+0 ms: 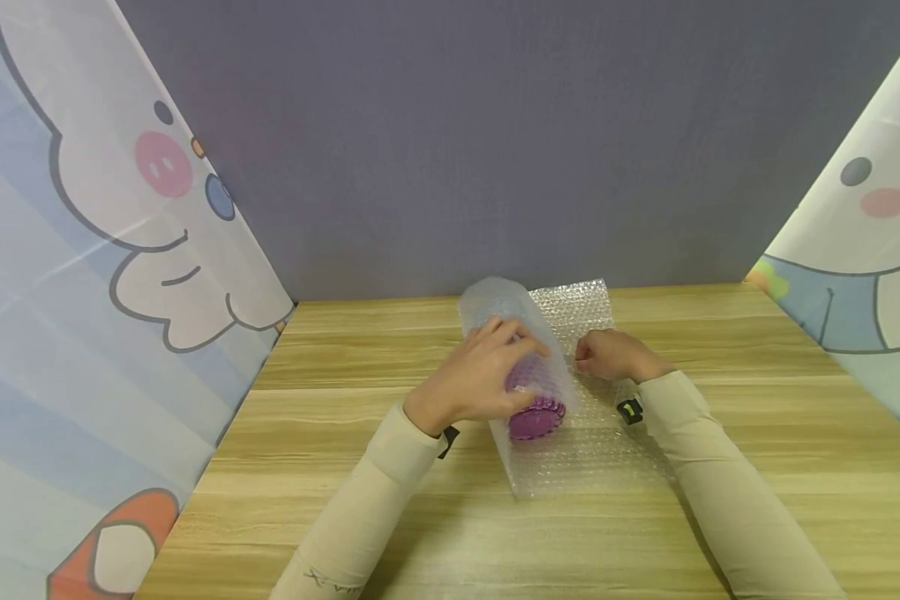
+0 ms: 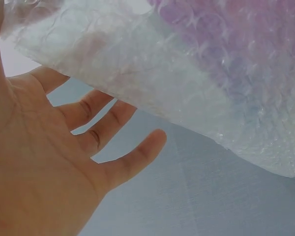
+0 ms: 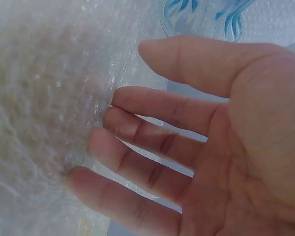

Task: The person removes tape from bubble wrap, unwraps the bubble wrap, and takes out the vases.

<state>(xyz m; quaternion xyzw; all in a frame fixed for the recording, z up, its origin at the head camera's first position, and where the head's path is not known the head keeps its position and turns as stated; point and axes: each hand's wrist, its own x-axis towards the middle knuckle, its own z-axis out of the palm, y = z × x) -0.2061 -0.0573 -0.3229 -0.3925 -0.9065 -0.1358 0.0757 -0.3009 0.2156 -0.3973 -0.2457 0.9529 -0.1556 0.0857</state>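
A purple vessel [image 1: 536, 419] with a scalloped base lies on its side under translucent bubble wrap [image 1: 573, 462]. My left hand [image 1: 480, 375] is spread over the wrapped vessel, thumb near the purple base. In the left wrist view, its loosely extended fingers [image 2: 132, 162] reach behind the lifted wrap edge. My right hand [image 1: 615, 354] is just right of the vessel, over the sheet's far part. In the right wrist view, its slightly bent fingers [image 3: 147, 137] have their tips right at the bubble wrap [image 3: 39, 98]. Clear material with blue streaks [image 3: 231, 22] shows above the thumb.
The wood-grain table [image 1: 345, 350] extends to both sides of the wrap. A grey panel [image 1: 510, 150] stands along its back edge. Cartoon-printed cloths hang at left [image 1: 120, 275] and right [image 1: 870, 250].
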